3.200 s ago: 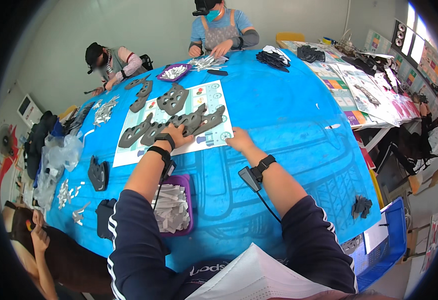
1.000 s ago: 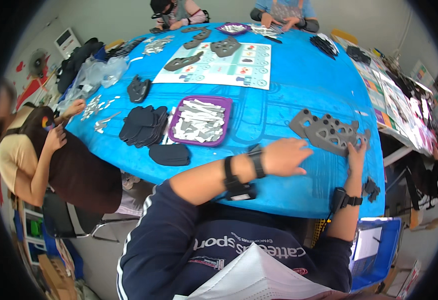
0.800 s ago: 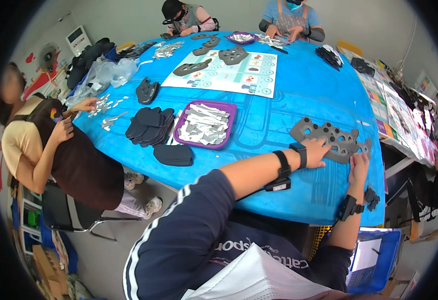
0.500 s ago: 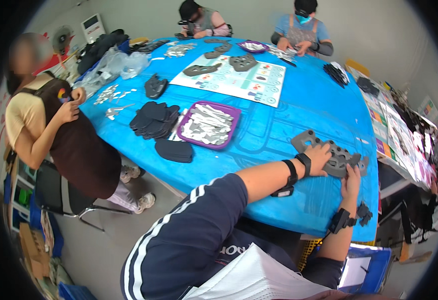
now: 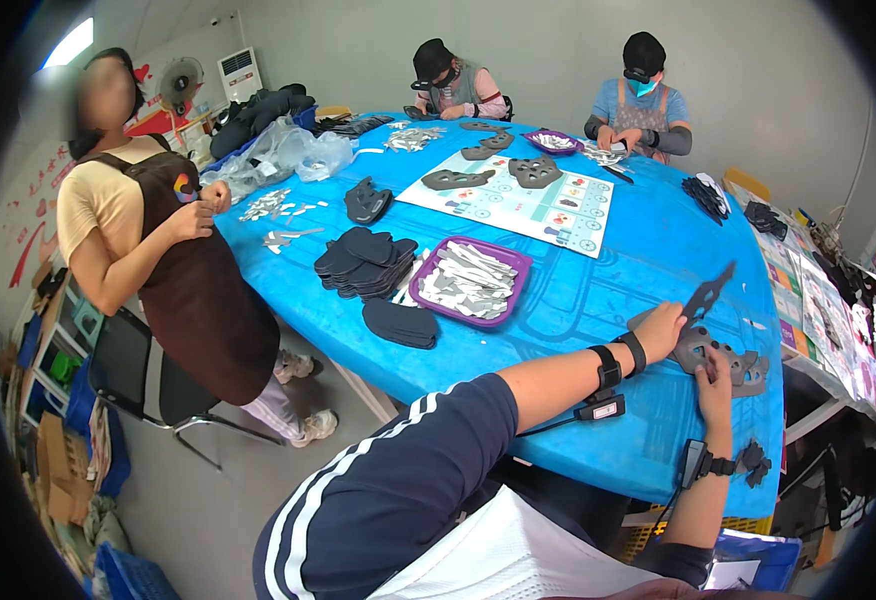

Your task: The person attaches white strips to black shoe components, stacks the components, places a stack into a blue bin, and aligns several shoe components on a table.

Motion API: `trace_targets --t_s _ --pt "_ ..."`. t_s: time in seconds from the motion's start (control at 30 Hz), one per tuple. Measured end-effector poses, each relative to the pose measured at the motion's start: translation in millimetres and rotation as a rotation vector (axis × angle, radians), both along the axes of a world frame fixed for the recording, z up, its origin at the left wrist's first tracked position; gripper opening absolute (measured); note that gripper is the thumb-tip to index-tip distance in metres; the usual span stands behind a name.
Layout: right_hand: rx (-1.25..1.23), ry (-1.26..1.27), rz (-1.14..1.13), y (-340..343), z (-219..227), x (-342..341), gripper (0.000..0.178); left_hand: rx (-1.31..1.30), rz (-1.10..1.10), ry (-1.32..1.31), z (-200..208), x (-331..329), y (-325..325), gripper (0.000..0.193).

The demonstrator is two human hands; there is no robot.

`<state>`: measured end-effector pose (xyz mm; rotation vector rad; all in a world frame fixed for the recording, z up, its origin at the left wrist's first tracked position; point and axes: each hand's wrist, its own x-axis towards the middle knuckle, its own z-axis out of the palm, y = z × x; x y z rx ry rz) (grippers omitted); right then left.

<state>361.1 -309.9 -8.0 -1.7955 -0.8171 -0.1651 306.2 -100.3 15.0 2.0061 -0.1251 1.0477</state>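
At about four o'clock on the blue table (image 5: 598,300), near its edge, the left hand (image 5: 660,330) and right hand (image 5: 715,375) both pinch a grey perforated sheet (image 5: 718,350) whose raised strip might tear or bend if tugged unevenly

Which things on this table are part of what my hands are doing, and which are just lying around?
In hand:
left hand
right hand
grey perforated piece

Lying about:
purple tray of strips
stack of dark pads
printed sheet
clear plastic bags
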Motion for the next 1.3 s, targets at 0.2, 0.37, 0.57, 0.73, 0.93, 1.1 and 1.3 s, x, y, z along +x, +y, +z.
trace_targets --t_s 0.2,0.37,0.57,0.73,0.93,1.1,1.3 --pt "-0.117 0.171 0.047 -2 -18 10 0.028 -0.175 0.208 -0.205 74 -47 24 0.020" --pt "0.048 -0.115 -0.107 -1 -9 14 0.025 -0.782 -0.341 -0.415 125 -128 22 0.018" --pt "0.441 -0.083 0.019 11 84 -78 0.031 -0.726 -0.509 -0.195 95 -235 12 0.025" --pt "0.525 0.491 0.458 15 83 -203 0.033 -0.663 -0.628 -0.006 59 -281 11 0.025" --pt "0.060 0.009 0.264 20 53 -247 0.027 -0.627 -0.403 0.369 18 -317 29 0.023" --pt "0.151 -0.334 0.165 5 51 -227 0.038 -0.363 -0.471 0.599 17 -319 52 0.032" --pt "0.232 -0.204 -0.081 -10 30 -206 0.022 0.215 -0.743 1.022 24 -325 55 0.032"
